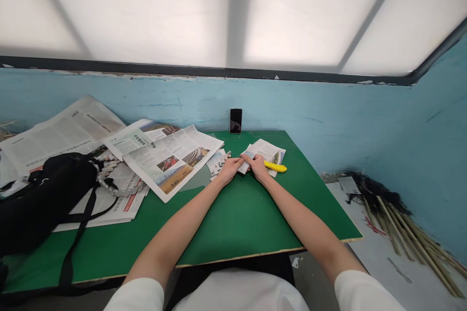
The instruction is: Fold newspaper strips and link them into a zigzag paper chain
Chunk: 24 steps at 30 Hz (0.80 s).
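My left hand (230,170) and my right hand (258,167) meet above the green table, fingers closed on a small piece of newspaper (243,168). A yellow-handled tool (276,167) sticks out to the right from behind my right hand; its other end is hidden, and I cannot tell whether the hand touches it. Beneath it lie newspaper sheets (270,148). Just left of my left hand, small pale pieces rest on a newspaper scrap (215,161).
A phone (236,121) leans upright against the blue wall. Large newspapers (175,160) and a black bag (54,189) with straps cover the table's left side. On the floor to the right lie long sticks (412,238), beyond the green table's edge (324,194).
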Motion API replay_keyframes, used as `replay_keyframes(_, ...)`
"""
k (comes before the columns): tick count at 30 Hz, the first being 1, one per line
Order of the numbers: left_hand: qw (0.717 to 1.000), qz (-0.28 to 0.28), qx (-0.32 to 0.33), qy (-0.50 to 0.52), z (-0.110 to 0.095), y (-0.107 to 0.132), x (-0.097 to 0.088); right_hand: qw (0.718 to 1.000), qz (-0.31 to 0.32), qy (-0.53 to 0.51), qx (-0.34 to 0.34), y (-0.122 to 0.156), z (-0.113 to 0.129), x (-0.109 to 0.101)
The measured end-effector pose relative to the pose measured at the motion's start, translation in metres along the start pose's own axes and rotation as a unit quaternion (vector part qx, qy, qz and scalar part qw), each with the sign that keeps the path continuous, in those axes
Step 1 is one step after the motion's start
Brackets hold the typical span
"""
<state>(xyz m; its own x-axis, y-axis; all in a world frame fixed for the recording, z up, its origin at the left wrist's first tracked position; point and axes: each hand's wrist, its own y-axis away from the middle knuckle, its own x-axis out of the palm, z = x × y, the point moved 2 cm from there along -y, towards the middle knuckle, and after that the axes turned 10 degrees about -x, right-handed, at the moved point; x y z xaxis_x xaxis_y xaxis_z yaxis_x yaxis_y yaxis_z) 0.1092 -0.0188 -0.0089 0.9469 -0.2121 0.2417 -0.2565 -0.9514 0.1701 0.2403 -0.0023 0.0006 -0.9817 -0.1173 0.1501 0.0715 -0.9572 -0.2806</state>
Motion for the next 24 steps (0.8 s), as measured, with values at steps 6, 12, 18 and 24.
replay_keyframes(6,0.994,0.032,0.030,-0.100,-0.006,0.006,0.006,0.992,-0.121,-0.024,-0.032,-0.005,-0.004,-0.010)
replay_keyframes(12,0.996,0.037,0.007,-0.082,-0.002,0.007,0.006,0.972,-0.220,-0.074,-0.041,-0.021,-0.013,-0.027)
replay_keyframes(18,1.000,-0.009,-0.007,0.013,0.000,0.001,0.001,0.985,-0.143,-0.080,-0.056,-0.018,-0.009,-0.022)
replay_keyframes(24,1.000,-0.014,0.008,-0.007,0.001,0.000,0.002,0.999,0.034,-0.002,0.002,-0.005,-0.005,-0.005)
